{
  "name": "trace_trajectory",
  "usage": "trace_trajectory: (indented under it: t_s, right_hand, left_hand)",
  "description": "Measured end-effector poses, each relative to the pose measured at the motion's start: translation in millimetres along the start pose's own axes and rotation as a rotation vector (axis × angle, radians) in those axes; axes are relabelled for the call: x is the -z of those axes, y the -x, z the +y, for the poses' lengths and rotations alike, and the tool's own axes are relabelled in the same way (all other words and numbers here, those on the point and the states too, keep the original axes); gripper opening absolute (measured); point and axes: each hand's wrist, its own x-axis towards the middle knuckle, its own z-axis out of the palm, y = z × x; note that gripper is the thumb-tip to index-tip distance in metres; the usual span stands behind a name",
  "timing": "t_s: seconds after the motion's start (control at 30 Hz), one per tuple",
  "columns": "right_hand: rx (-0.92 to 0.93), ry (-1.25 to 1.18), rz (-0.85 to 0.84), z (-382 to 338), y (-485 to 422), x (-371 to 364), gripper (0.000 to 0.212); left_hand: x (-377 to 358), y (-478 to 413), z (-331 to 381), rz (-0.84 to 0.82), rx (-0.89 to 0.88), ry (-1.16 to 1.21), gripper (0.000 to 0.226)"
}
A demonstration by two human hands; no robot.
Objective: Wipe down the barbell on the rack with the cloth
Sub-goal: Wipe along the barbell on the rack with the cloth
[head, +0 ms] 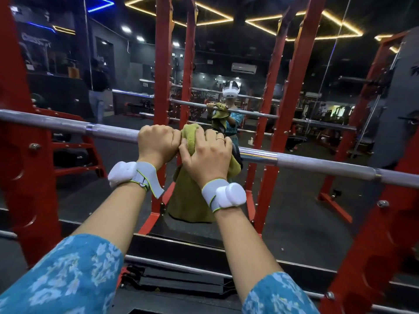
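The left hand is curled round the bar; touching it, the right hand clutches the green cloth against the bar, its tail hanging below. The bar appears to rest across the red rack.

The barbell runs out of frame at both sides, so neither end shows. Its middle stretch is buried under the left hand, the right hand and the green cloth bunched between them. The fingertips of both hands curl over the far side of the bar, out of sight. The cloth's right edge slips behind the right wrist. The red rack uprights are chopped off at the top edge, and where the bar sits on the rack cannot be made out. The blue patterned sleeves are cut by the bottom edge. Far left, a standing figure is too dim to read.
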Motion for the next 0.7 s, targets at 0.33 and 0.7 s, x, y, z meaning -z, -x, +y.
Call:
trace_trajectory:
  t_s: [0.33, 0.7]
  right_hand:
    - [-0.080, 0.031, 0.153, 53, 5, 15, 0.038]
    - [-0.400, -0.090, 0.331, 75, 25, 14, 0.044]
  left_hand:
    - [6, 0, 4, -0.066, 0.003, -0.042, 0.074]
    - [7, 0, 8, -0.095, 0.049, -0.054, 0.072]
